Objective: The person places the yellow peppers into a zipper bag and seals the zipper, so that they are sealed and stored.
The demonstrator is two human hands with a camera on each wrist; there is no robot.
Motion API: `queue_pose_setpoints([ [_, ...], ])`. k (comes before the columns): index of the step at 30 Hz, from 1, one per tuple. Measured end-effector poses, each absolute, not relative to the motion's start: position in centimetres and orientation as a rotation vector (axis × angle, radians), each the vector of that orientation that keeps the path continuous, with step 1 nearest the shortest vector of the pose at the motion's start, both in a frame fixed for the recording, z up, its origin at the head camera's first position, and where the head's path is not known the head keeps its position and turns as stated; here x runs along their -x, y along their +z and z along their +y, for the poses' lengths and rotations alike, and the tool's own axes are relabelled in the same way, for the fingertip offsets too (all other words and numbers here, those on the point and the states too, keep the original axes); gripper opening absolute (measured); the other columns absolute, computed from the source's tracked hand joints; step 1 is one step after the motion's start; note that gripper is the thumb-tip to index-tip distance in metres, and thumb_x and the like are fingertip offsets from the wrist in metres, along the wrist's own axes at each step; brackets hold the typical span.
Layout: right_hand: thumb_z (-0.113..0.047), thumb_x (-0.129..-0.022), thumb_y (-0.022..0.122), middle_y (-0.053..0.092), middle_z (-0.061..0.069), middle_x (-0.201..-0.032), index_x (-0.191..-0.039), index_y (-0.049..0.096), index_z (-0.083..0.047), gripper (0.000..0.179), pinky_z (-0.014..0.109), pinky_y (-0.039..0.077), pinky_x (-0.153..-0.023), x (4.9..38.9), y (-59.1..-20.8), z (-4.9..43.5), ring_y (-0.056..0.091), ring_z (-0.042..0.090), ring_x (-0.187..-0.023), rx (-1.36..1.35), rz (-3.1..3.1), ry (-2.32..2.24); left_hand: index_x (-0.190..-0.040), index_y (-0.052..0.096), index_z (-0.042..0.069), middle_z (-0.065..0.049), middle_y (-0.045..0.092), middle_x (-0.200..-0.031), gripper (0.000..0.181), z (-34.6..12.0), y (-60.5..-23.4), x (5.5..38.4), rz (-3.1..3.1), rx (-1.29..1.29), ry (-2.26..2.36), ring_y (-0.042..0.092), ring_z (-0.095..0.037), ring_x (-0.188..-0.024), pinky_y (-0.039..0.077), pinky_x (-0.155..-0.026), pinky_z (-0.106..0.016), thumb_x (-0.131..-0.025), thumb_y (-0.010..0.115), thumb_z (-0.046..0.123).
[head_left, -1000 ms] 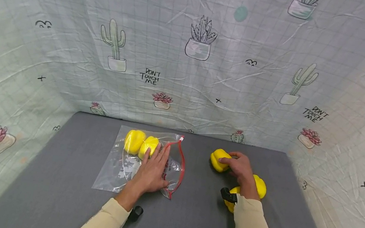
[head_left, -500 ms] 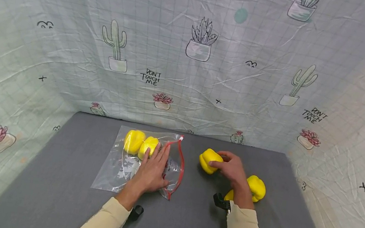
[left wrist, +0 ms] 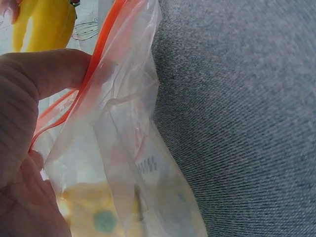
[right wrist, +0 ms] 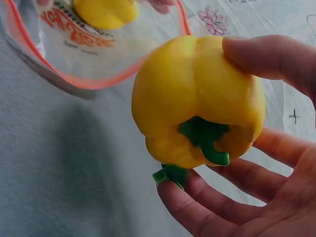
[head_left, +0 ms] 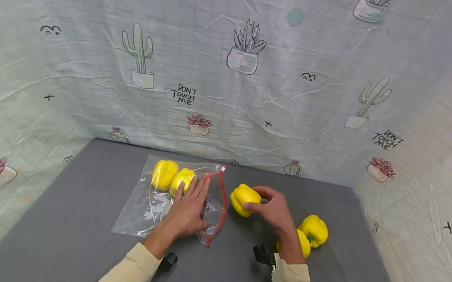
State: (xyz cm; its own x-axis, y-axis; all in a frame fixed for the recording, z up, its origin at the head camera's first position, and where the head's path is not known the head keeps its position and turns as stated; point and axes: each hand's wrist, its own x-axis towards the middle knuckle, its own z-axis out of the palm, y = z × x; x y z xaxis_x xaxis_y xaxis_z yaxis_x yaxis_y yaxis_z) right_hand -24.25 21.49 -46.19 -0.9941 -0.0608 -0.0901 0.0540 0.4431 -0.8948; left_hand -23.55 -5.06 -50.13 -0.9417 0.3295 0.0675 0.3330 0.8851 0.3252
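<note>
My left hand [head_left: 185,210] lies with straight, spread fingers over a clear zip bag [head_left: 134,217] with a red-edged mouth. In the left wrist view its thumb [left wrist: 59,71] touches the red edge. Two yellow bell peppers [head_left: 165,175] are inside the bag, one partly under the fingertips. My right hand [head_left: 274,211] grips a third yellow bell pepper [head_left: 242,200] just right of the bag's mouth. Seen from the right wrist, its green stem faces the camera, with the thumb on top and the fingers below. A second small green piece [right wrist: 170,175] shows by a fingertip.
Two more yellow bell peppers [head_left: 314,230] sit on the grey table [head_left: 224,275] beside my right forearm, one partly hidden by it. A hanging sheet [head_left: 275,99] printed with cacti encloses the back and sides. Black wrist mounts [head_left: 263,254] stick out from both wrists.
My right hand has carried its bell pepper leftward, closer to the bag's red mouth, uncovering more of the two peppers on the right. My left hand and the bag have stayed in place.
</note>
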Motion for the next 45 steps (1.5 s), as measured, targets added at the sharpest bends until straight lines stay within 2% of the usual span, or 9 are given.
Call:
queue_pose_setpoints([
  [6,-0.022,-0.083,0.086,0.065,0.019,-0.140,-0.137,0.065,-0.004,0.061,0.045,0.056,-0.100,24.1,-46.5,20.0,0.062,0.036,-0.121,0.095,2.522,-1.640,-0.169,0.008,0.010,-0.006,0.011,-0.178,0.127,-5.5,-49.8,23.6,-3.049,0.491,-0.527,0.009,-0.034,-0.165,0.004,-0.132,-0.061,-0.076,0.089,0.037],
  [14,-0.018,-0.083,0.086,0.066,0.018,-0.138,-0.137,0.066,-0.004,0.059,0.039,0.058,-0.095,23.7,-47.1,19.0,0.065,0.030,-0.114,0.148,2.452,-1.686,-0.169,0.007,0.010,-0.006,0.011,-0.178,0.128,-5.3,-50.0,23.5,-3.044,0.512,-0.558,0.007,-0.033,-0.166,0.003,-0.132,-0.061,-0.075,0.090,0.035],
  [18,-0.016,-0.083,0.086,0.067,0.019,-0.137,-0.136,0.066,-0.002,0.058,0.035,0.058,-0.092,23.8,-47.4,18.6,0.066,0.032,-0.112,0.182,2.395,-1.724,-0.169,0.006,0.010,-0.006,0.010,-0.178,0.129,-5.3,-49.8,23.6,-3.048,0.513,-0.544,0.006,-0.033,-0.166,0.003,-0.132,-0.061,-0.075,0.090,0.037],
  [35,-0.016,-0.085,0.084,0.065,0.020,-0.141,-0.138,0.065,-0.003,0.059,0.035,0.059,-0.096,24.4,-49.3,17.0,0.067,0.032,-0.115,0.264,2.242,-1.754,-0.169,0.005,0.008,-0.008,0.010,-0.178,0.130,-5.7,-49.4,23.5,-3.048,0.556,-0.543,0.006,-0.035,-0.165,0.004,-0.131,-0.063,-0.074,0.091,0.034],
  [45,-0.018,-0.085,0.082,0.065,0.021,-0.140,-0.138,0.066,-0.003,0.058,0.033,0.059,-0.089,25.0,-49.4,16.3,0.067,0.028,-0.115,0.339,2.173,-1.700,-0.168,0.001,0.006,-0.009,0.004,-0.178,0.133,-5.9,-48.7,23.3,-3.053,0.609,-0.536,0.004,-0.037,-0.165,0.009,-0.129,-0.067,-0.073,0.090,0.032],
])
